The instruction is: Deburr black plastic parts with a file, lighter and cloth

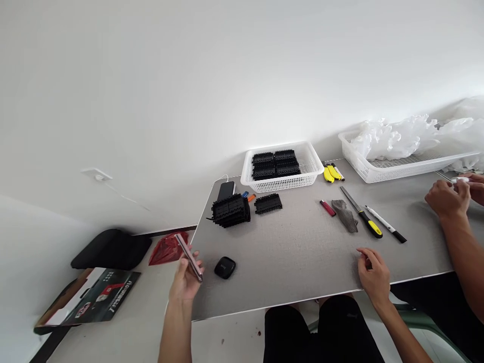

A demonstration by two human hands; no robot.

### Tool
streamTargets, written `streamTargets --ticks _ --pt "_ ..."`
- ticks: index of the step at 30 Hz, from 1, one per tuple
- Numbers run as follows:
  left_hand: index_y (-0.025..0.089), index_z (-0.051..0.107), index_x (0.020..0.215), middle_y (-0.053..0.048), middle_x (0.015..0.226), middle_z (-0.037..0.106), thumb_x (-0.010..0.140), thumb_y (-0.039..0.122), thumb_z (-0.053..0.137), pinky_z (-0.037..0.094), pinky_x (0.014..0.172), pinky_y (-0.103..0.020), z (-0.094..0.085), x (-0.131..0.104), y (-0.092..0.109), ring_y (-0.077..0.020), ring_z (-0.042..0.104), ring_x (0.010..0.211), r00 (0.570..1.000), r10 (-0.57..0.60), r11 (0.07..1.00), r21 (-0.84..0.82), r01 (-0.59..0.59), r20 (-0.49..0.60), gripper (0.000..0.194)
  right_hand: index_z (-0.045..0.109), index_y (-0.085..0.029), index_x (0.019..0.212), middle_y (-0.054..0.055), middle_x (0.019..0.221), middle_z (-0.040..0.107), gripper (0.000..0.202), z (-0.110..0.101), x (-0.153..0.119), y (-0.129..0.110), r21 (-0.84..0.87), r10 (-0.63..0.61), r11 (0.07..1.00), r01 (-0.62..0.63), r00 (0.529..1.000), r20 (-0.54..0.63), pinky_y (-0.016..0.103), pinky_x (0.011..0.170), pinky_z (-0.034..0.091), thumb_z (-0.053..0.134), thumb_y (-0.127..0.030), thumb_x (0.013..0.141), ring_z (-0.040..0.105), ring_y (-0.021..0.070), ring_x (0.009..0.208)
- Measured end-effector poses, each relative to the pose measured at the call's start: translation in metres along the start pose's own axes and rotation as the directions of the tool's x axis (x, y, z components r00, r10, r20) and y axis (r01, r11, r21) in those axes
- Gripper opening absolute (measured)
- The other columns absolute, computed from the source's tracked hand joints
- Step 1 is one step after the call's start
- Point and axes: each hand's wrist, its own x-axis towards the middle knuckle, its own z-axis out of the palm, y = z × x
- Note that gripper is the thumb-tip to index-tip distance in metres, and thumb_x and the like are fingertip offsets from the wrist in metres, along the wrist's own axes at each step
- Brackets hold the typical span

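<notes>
My left hand [185, 277] is wrapped round a thin pinkish phone [189, 257], held up edge-on over the left edge of the grey table. Just right of it lies a small black case [225, 267]. My right hand [373, 274] rests near the table's front edge with its fingers curved and partly apart, nothing in them. Beyond it lie a file with a black and yellow handle [370, 224], a black and white marker [385, 224], a grey cloth [345, 216] and a red lighter [327, 207]. Stacked black plastic parts [230, 210] and a single one [268, 203] lie farther left.
A white basket [282, 185] holds black parts; another white basket [389, 171] holds clear plastic bags [408, 138]. Yellow cutters [331, 173] lie between them. At the right, another person's hands [449, 196] hold something white. A printed box [88, 297] is on the floor left.
</notes>
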Motion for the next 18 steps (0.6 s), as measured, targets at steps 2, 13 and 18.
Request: streamTargets --ticks 2,13,18 --pt "0.024 0.067 0.100 0.002 0.081 0.068 0.079 0.044 0.068 0.048 0.044 -0.017 -0.006 0.005 -0.001 -0.0073 0.056 0.054 1.000 -0.010 0.997 -0.071 0.012 0.029 0.029 0.068 -0.020 0.095 0.006 0.097 0.067 0.027 0.000 0.000 0.001 -0.004 0.008 1.000 -0.008 1.000 0.007 0.029 0.066 0.047 0.045 -0.032 0.090 0.058 0.0151 0.067" --pt "0.026 0.064 0.109 -0.004 0.111 0.071 0.082 0.043 0.057 0.054 0.090 -0.041 -0.011 0.012 -0.003 -0.0266 0.058 0.118 0.998 0.055 0.981 0.187 -0.047 -0.036 0.033 0.069 -0.018 0.095 0.009 0.098 0.067 0.032 0.001 0.000 0.001 -0.009 0.010 1.000 -0.010 1.000 0.020 0.029 0.066 0.048 0.043 -0.037 0.091 0.059 0.0164 0.068" --pt "0.034 0.058 0.119 0.001 0.121 0.065 0.070 0.030 0.066 0.053 0.092 -0.039 -0.012 0.008 -0.002 -0.0252 0.056 0.120 0.997 0.075 0.971 0.226 -0.077 0.017 0.050 0.069 -0.019 0.096 0.008 0.098 0.067 0.033 0.000 -0.001 0.000 -0.020 0.023 1.000 -0.022 0.999 0.039 0.029 0.065 0.048 0.043 -0.038 0.092 0.059 0.0159 0.067"
